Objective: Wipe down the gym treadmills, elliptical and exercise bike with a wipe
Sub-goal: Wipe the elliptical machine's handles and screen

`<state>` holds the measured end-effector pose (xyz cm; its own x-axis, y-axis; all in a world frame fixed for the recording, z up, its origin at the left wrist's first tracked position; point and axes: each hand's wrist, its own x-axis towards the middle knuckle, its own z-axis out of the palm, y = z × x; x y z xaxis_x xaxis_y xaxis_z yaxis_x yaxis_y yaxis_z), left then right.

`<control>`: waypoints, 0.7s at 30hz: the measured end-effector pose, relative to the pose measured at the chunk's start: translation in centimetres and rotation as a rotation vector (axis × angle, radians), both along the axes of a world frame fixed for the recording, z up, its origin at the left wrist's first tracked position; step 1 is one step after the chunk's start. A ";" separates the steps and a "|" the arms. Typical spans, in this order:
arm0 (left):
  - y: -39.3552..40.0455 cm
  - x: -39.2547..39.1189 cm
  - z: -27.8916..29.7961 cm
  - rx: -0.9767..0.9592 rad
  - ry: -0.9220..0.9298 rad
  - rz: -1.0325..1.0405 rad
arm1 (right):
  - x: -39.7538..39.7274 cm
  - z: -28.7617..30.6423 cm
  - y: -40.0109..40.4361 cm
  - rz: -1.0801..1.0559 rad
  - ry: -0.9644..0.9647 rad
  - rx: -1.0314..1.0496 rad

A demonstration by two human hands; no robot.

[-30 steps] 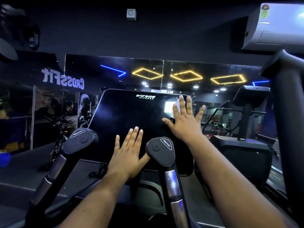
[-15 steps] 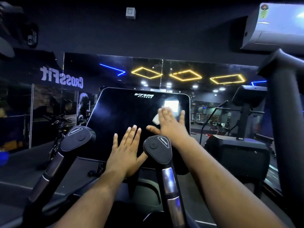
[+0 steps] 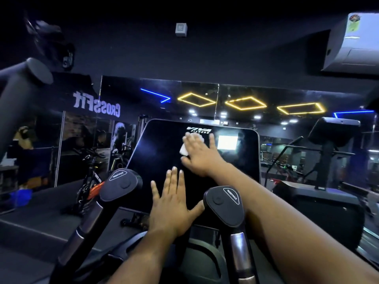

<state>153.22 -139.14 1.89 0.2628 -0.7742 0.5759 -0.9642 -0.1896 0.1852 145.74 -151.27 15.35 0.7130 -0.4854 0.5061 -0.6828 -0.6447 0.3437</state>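
From the head camera, the right hand (image 3: 202,155) reaches forward on a nearly straight arm, fingers extended flat, pressing a white wipe (image 3: 187,147) against the upper middle of the black console screen (image 3: 164,152) (just below its logo). The left hand (image 3: 171,203) lies lower on the screen, fingers straight and spread, between two resistance handles (image 3: 121,184).

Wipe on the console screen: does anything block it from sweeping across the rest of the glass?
Only the left hand, lying flat low on the console screen. The right hand presses the wipe higher up.
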 end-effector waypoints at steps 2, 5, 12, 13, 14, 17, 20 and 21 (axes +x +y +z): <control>-0.2 0.1 -0.1 0.003 -0.005 -0.003 | 0.5 1.0 -0.5 0.020 0.071 -0.067; -0.2 0.3 -0.3 0.000 -0.011 -0.004 | -1.3 4.4 -2.9 -0.130 -0.084 -0.051; -0.1 1.0 -0.4 -0.014 -0.023 -0.007 | 2.8 0.4 0.0 0.098 0.117 -0.037; 0.1 1.5 -0.4 -0.020 -0.038 -0.002 | 2.3 1.3 -0.5 0.084 0.127 -0.057; 0.5 2.5 -0.4 -0.028 -0.054 0.009 | 1.9 2.5 -1.2 0.043 0.104 -0.073; 1.3 5.5 -0.2 -0.054 0.035 0.023 | 1.4 4.3 -2.8 -0.107 -0.042 -0.068; 1.5 6.7 -0.2 -0.073 0.129 0.001 | 4.7 1.8 -0.5 0.012 0.019 -0.066; 1.4 6.7 -0.3 -0.093 0.147 -0.004 | 6.0 0.6 0.7 0.075 0.103 -0.075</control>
